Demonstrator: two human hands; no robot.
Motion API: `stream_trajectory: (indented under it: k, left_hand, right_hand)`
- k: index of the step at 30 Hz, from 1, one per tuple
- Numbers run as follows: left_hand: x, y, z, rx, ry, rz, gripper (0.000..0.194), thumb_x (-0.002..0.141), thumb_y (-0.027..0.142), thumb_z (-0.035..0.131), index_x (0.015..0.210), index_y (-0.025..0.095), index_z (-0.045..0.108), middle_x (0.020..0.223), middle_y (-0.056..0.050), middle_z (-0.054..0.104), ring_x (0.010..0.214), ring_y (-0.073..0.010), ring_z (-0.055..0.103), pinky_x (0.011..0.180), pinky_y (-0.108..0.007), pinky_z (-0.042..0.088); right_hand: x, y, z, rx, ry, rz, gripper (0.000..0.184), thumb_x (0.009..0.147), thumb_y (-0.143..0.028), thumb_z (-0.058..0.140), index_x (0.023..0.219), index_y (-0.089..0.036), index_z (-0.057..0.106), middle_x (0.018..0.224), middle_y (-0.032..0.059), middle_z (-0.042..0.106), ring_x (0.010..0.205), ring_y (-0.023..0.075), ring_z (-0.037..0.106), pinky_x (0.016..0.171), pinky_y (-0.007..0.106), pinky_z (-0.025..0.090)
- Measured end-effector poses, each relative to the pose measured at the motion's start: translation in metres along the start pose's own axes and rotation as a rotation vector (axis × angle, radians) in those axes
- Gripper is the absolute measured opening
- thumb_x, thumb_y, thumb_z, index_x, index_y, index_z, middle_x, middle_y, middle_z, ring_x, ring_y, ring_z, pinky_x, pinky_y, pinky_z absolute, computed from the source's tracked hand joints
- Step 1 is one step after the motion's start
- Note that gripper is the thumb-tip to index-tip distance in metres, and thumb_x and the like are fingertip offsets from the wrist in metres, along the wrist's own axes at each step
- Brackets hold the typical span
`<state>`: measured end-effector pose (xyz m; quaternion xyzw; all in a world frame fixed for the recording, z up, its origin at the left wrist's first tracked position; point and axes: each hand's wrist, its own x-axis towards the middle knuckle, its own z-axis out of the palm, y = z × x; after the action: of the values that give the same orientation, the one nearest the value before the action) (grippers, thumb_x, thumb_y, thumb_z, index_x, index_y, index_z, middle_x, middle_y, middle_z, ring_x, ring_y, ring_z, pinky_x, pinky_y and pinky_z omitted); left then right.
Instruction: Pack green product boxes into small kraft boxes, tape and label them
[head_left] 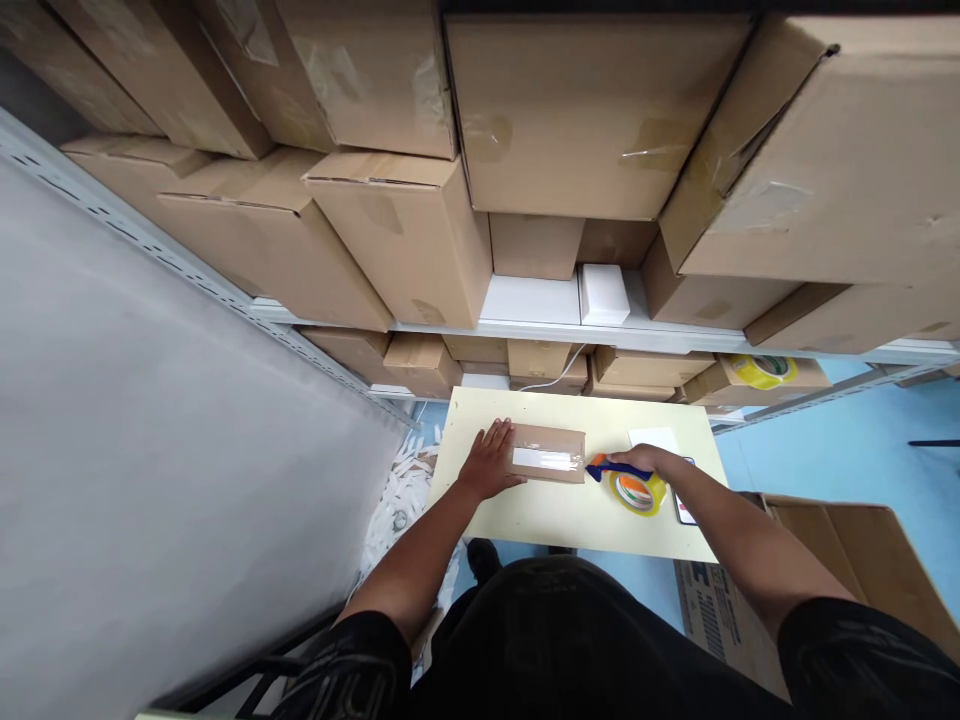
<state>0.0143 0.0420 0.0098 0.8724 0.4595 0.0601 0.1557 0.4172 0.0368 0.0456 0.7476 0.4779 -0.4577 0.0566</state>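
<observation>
A small cardboard box [546, 440] with a white label and shiny clear tape lies on the pale yellow table [540, 520]. My left hand [489, 462] rests on the box's left end, its fingers stretched out. My right hand [639, 460] grips a blue and orange tape dispenser [615, 468] loaded with a yellow-edged roll of tape [646, 498]. The dispenser's tip is close to the box's right end; whether tape still joins the two I cannot tell. Partly hidden by my right wrist are a phone [684, 508] and a white sheet [663, 437].
Shelves full of cardboard boxes [562, 120] rise behind the table. A yellow tape roll [763, 371] sits on a lower box at right. White paper scraps [397, 500] cover the floor at left, beside a grey wall [172, 450]. An open carton [840, 540] stands at the lower right.
</observation>
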Motion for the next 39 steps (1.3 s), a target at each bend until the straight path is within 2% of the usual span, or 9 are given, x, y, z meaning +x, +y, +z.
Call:
stream_trajectory:
  k: [3,10,14,18,22,28,33,36,39]
  left_hand:
    - [0.0,0.0,0.001,-0.002,0.007,-0.001,0.116,0.081,0.079,0.062,0.166,0.013,0.019,0.171,-0.02,0.021,0.159,-0.0387,0.015,0.127,-0.055,0.013]
    - [-0.003,0.0,-0.002,-0.135,0.034,-0.013,0.116,0.079,0.069,0.074,0.166,0.018,0.017,0.173,-0.018,0.017,0.159,-0.0388,0.014,0.127,-0.055,0.018]
    - [-0.02,0.003,0.008,-0.414,0.139,-0.123,0.119,0.074,0.056,0.084,0.166,0.024,0.016,0.174,-0.015,0.012,0.16,-0.0371,0.014,0.128,-0.051,0.022]
    - [-0.042,0.003,0.027,-0.913,0.127,-0.442,0.114,0.081,0.052,0.078,0.167,0.026,0.008,0.172,-0.018,0.019,0.155,-0.0355,0.031,0.12,-0.051,0.037]
    - [-0.05,-0.004,0.038,-1.178,0.053,-0.496,0.097,0.085,0.045,0.071,0.165,0.025,0.019,0.166,-0.016,0.035,0.151,-0.0338,0.038,0.116,-0.05,0.041]
    - [-0.033,-0.004,0.034,-1.133,0.0,-0.495,0.09,0.078,0.039,0.078,0.156,0.022,0.038,0.15,-0.013,0.056,0.136,-0.0315,0.053,0.109,-0.047,0.048]
    - [-0.032,0.014,0.018,-0.881,0.029,-0.497,0.065,0.087,0.049,0.069,0.142,0.016,0.054,0.132,-0.015,0.066,0.107,-0.0263,0.067,0.086,-0.036,0.055]
    - [-0.034,0.017,0.007,-0.693,0.004,-0.559,0.048,0.096,0.057,0.055,0.118,0.016,0.067,0.109,-0.012,0.073,0.092,-0.0237,0.069,0.08,-0.033,0.052]
    - [-0.028,0.013,0.002,-0.516,-0.073,-0.669,0.053,0.1,0.063,0.043,0.091,0.018,0.07,0.088,-0.011,0.074,0.085,-0.0252,0.07,0.074,-0.032,0.048]
  right_hand:
    - [-0.012,0.027,0.023,0.146,-0.049,0.125,0.06,0.081,-0.075,0.062,0.068,-0.017,0.07,0.075,0.014,0.075,0.069,0.027,0.071,0.064,0.034,0.052]
    - [-0.034,0.059,0.107,-0.216,0.449,0.005,0.052,0.099,-0.055,0.045,0.118,-0.012,0.069,0.104,0.0175,0.076,0.095,0.0293,0.071,0.084,0.036,0.05]
    - [-0.025,0.059,0.136,-0.453,0.564,-0.099,0.045,0.099,-0.046,0.049,0.119,-0.013,0.071,0.111,0.0198,0.075,0.108,0.0326,0.067,0.104,0.044,0.041]
    - [-0.022,0.06,0.139,-0.454,0.589,-0.093,0.041,0.097,-0.044,0.05,0.112,-0.014,0.074,0.105,0.0217,0.074,0.11,0.0378,0.065,0.103,0.052,0.042]
    - [-0.029,0.058,0.139,-0.334,0.654,-0.277,0.046,0.091,-0.034,0.053,0.131,-0.016,0.066,0.125,0.019,0.069,0.126,0.0377,0.057,0.109,0.052,0.041]
    - [-0.022,0.021,0.157,-0.114,0.518,-0.57,0.067,0.084,-0.028,0.055,0.15,-0.014,0.049,0.146,0.0165,0.059,0.135,0.0329,0.053,0.112,0.048,0.044]
    - [-0.027,-0.011,0.143,-0.122,0.598,-0.464,0.05,0.097,-0.041,0.049,0.132,-0.008,0.06,0.125,0.0223,0.069,0.117,0.0337,0.063,0.103,0.045,0.047]
    - [-0.036,-0.028,0.126,-0.146,0.509,-0.384,0.04,0.1,-0.047,0.046,0.11,-0.015,0.068,0.1,0.014,0.074,0.098,0.0276,0.068,0.086,0.035,0.048]
    - [-0.039,-0.047,0.118,-0.166,0.408,-0.266,0.044,0.103,-0.052,0.043,0.096,-0.018,0.07,0.084,0.0102,0.073,0.084,0.0246,0.068,0.072,0.031,0.044]
